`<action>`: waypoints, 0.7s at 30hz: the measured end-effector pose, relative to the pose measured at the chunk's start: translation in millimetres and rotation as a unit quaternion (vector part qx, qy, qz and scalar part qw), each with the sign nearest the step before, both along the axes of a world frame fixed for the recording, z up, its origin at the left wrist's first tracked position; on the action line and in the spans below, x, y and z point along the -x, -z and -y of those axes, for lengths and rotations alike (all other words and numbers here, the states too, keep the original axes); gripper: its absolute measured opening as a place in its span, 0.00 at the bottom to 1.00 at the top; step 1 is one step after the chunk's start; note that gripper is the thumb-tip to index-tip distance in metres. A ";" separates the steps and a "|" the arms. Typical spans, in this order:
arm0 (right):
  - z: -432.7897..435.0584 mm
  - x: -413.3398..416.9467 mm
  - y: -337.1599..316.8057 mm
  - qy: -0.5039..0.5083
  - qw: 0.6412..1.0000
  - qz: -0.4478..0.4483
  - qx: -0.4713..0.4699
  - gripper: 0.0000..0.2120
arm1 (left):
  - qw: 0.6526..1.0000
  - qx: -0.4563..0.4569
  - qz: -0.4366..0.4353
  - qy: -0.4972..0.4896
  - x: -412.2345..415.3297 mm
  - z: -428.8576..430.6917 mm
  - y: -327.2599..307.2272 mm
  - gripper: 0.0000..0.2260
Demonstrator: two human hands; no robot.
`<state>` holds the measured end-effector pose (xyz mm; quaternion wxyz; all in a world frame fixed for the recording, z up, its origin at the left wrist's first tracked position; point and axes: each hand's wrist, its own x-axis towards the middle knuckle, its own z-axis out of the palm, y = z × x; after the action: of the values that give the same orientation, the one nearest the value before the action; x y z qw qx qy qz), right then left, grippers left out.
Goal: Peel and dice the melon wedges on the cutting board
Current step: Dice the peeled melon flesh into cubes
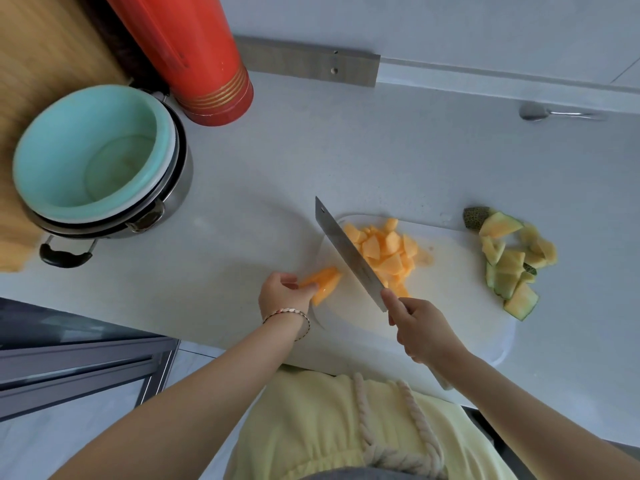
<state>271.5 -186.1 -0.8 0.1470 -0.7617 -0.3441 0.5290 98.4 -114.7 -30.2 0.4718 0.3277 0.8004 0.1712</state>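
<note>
A white cutting board (pixel 450 306) lies on the pale counter. On its left end my left hand (pixel 282 294) pins a peeled orange melon wedge (pixel 325 282). My right hand (pixel 420 329) grips the handle of a cleaver (pixel 348 252), whose blade slants up to the left, between the wedge and a heap of diced melon pieces (pixel 384 252). The blade's edge is just right of the wedge. A pile of cut-off rinds (pixel 512 263) lies at the board's right end, partly on the counter.
A steel pot (pixel 138 209) holding a teal bowl (pixel 86 150) stands at the left. Behind it is a tall red thermos (pixel 197 57). A metal spoon (pixel 554 112) lies far right by the wall. The counter's front edge runs just below my hands.
</note>
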 end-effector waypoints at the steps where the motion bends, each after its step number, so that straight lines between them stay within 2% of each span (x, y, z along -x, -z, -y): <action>1: -0.1 -0.7 -1.3 0.010 1.000 -0.008 0.002 0.23 | 1.000 0.005 0.009 -0.013 0.1 -0.6 1.6 0.14; 9: 0.6 -7.4 -7.6 0.047 0.998 -0.032 0.009 0.24 | 0.999 -0.040 -0.024 0.010 -5.2 -0.5 -2.1 0.08; 17: 1.4 -11.3 -11.5 0.068 0.997 -0.039 0.016 0.24 | 0.998 -0.053 -0.028 0.013 -4.0 1.9 -5.2 0.07; 21: 2.5 -12.2 -13.4 0.065 0.997 -0.042 0.018 0.24 | 0.999 -0.028 -0.018 0.023 -4.0 1.3 -5.5 0.07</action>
<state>283.6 -188.6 12.7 0.1817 -0.7619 -0.2781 0.5560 102.4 -116.0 -24.7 0.4519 0.3620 0.7959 0.1767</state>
